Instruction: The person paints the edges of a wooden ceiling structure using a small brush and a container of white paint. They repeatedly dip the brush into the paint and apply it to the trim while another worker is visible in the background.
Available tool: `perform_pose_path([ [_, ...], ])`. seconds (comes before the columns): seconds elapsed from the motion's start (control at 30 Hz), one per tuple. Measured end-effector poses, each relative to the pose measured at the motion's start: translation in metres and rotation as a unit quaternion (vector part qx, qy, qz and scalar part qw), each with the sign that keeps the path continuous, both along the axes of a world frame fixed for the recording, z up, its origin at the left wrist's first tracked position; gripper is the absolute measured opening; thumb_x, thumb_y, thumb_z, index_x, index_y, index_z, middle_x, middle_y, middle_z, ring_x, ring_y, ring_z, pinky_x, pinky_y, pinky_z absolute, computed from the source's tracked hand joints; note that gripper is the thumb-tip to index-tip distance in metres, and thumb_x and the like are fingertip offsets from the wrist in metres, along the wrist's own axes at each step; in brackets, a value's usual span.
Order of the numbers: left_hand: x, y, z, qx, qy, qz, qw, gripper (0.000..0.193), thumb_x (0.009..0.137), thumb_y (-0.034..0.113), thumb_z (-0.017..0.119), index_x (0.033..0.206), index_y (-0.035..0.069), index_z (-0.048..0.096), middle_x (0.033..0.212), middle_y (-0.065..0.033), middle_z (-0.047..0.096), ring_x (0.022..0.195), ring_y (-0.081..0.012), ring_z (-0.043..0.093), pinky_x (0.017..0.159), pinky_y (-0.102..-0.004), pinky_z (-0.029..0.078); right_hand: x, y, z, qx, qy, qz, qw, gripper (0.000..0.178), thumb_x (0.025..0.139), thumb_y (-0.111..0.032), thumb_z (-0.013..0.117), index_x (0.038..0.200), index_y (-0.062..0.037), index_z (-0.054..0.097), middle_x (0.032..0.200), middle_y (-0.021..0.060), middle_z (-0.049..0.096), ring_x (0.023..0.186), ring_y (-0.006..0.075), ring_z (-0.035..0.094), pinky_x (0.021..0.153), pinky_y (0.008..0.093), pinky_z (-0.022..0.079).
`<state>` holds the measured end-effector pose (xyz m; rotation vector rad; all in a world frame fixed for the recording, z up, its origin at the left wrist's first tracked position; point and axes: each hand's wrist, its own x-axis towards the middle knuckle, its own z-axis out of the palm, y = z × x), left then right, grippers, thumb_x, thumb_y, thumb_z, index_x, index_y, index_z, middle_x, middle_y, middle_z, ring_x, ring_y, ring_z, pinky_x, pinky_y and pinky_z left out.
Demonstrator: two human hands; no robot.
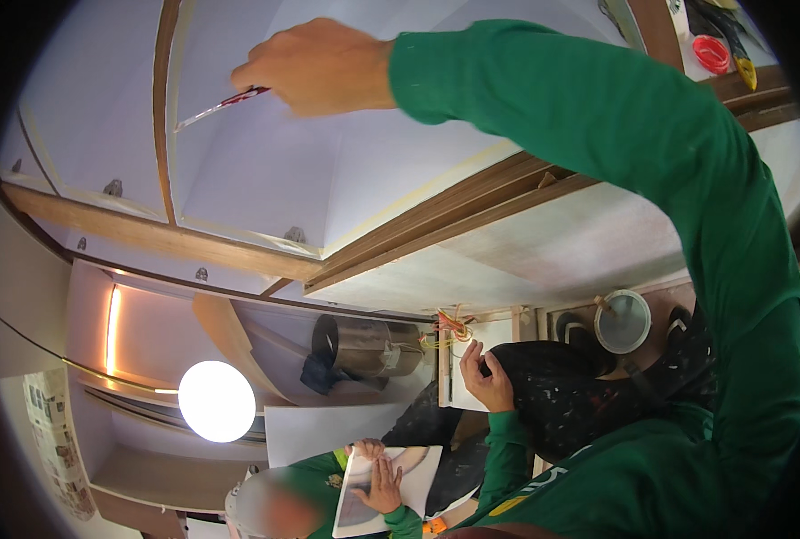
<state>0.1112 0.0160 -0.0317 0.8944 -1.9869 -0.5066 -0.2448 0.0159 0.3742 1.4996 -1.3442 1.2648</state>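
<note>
My right hand (324,67), at the end of a raised green sleeve, is closed on a slim red-handled tool (223,110). The tool has a narrow pale end; whether it is a brush or a blade I cannot tell. Its tip is at the taped edge beside a brown upright strip (163,108) of a white-lined cabinet (265,171). Lower down, my left hand (488,377) has its fingers half bent and apart, with nothing seen in it. Close to it hangs a bundle of red and yellow wires (452,329).
A co-worker's hands (382,485) rest on a pale panel (418,467) at lower left. A round bucket (623,321) with a handle in it stands by my feet. A bright globe lamp (217,402) hangs at left. A red tub (711,55) sits at upper right.
</note>
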Motion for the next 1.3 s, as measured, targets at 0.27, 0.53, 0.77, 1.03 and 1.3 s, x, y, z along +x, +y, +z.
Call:
perform_pose_path([
  [0.27,-0.004,0.000,0.002,0.005,0.004,-0.005,1.000,0.021,0.095,0.001,0.065,0.115,-0.003,0.072,0.127,-0.0188,0.069,0.105,-0.0304,0.068,0.085,-0.0380,0.056,-0.014,0.019,0.005,-0.005,-0.057,-0.027,0.998,0.040,0.089,-0.004,0.063,0.127,-0.0150,0.070,0.105,0.0127,0.075,0.093,0.0336,0.073,0.077,0.0473,0.058],
  [0.53,0.000,0.003,-0.004,-0.001,0.012,0.002,1.000,0.019,0.095,0.001,0.066,0.113,-0.002,0.072,0.126,-0.0176,0.070,0.100,-0.0280,0.067,0.084,-0.0380,0.055,-0.025,0.058,-0.008,-0.099,-0.087,0.032,0.991,0.019,0.095,-0.003,0.059,0.111,-0.0009,0.068,0.100,0.0267,0.071,0.095,0.0432,0.070,0.083,0.0489,0.055],
  [0.77,-0.001,0.003,-0.003,-0.013,0.008,0.015,1.000,0.019,0.094,0.002,0.066,0.112,-0.001,0.072,0.124,-0.0181,0.070,0.109,-0.0329,0.068,0.088,-0.0392,0.056,0.019,0.189,-0.008,0.086,-0.144,0.016,0.986,0.023,0.097,-0.008,0.065,0.119,-0.0053,0.067,0.107,0.0173,0.074,0.098,0.0304,0.073,0.079,0.0446,0.057],
  [1.03,-0.005,-0.033,0.037,0.012,0.077,0.005,0.997,0.027,0.098,0.005,0.068,0.125,0.002,0.069,0.132,-0.0140,0.068,0.121,-0.0245,0.065,0.087,-0.0323,0.054,0.031,0.304,-0.097,0.398,-0.179,0.258,0.862,0.032,0.093,0.001,0.073,0.124,-0.0057,0.074,0.096,0.0073,0.075,0.079,0.0130,0.068,0.070,0.0298,0.053],
  [1.3,-0.088,-0.176,0.250,-0.342,-0.085,-0.057,0.934,0.049,0.097,0.028,0.074,0.137,0.003,0.063,0.144,-0.0248,0.058,0.138,-0.0428,0.051,0.116,-0.0522,0.040,0.035,0.362,-0.333,0.484,-0.594,0.314,0.561,0.030,0.100,-0.008,0.072,0.130,-0.0025,0.069,0.102,0.0044,0.072,0.093,0.0122,0.067,0.079,0.0290,0.055],
])
